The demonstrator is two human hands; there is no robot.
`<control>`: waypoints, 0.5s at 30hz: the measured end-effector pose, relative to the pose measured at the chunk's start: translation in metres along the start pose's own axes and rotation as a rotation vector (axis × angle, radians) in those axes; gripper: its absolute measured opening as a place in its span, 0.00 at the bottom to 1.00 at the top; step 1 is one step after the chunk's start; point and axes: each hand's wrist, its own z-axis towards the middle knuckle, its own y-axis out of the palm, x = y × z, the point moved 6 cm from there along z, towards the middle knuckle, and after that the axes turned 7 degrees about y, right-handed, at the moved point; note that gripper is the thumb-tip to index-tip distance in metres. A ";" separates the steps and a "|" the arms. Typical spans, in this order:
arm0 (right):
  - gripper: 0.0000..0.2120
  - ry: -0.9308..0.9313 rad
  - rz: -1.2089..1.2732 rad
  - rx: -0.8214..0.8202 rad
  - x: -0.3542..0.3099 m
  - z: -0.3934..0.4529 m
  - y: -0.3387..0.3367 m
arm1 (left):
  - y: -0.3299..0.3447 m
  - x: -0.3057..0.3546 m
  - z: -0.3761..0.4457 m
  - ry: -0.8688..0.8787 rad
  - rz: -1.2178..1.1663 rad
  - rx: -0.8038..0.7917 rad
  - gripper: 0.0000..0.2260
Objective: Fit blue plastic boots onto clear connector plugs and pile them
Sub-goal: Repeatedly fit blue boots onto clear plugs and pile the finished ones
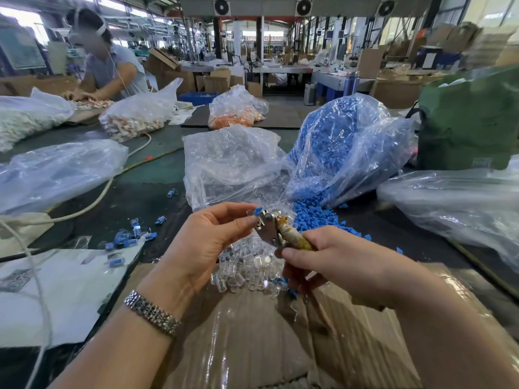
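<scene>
So here's the bit that matters right now — the left hand [213, 234] has a blue boot [257, 211] pinched at its fingertips, with what looks like a clear plug [248, 212] against it, though it's too see-through to be sure. The boot sits just left of the metal nose of a small hand tool [273, 227], touching or as good as touching it. The right hand [331, 259] is wrapped round the tool's yellowish handle, so neither hand is free.

The tool's long axis runs from the near right up to the far left, nose pointing straight at the boot. So I judge the next move is a short push along that line: the left hand feeds the part in and the right one works the tool. The left hand is the nearer one to the part, obviously — it's holding it.

Supplies are close. Loose clear plugs [247, 268] lie in a heap on the worktop just under both hands, and loose blue boots [317, 217] spill from the blue bag [337, 153] just beyond on the right. The finished pile [127, 237] is scattered to the left, so that's my guess for where this one goes.
</scene>
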 end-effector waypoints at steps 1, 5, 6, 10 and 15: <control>0.25 -0.001 -0.012 0.006 -0.002 -0.002 0.001 | 0.001 0.001 0.000 0.009 0.024 -0.006 0.14; 0.23 -0.005 -0.035 0.007 -0.005 -0.003 0.002 | 0.003 0.003 -0.002 0.056 0.108 -0.006 0.14; 0.21 -0.009 -0.033 0.010 -0.005 -0.003 0.003 | 0.003 0.002 -0.002 0.067 0.117 -0.005 0.12; 0.22 -0.009 -0.053 0.050 -0.005 0.001 0.008 | 0.003 0.000 -0.002 0.093 0.160 0.000 0.11; 0.23 0.013 -0.129 0.067 -0.005 0.004 0.011 | -0.001 -0.001 -0.001 0.087 0.216 0.016 0.11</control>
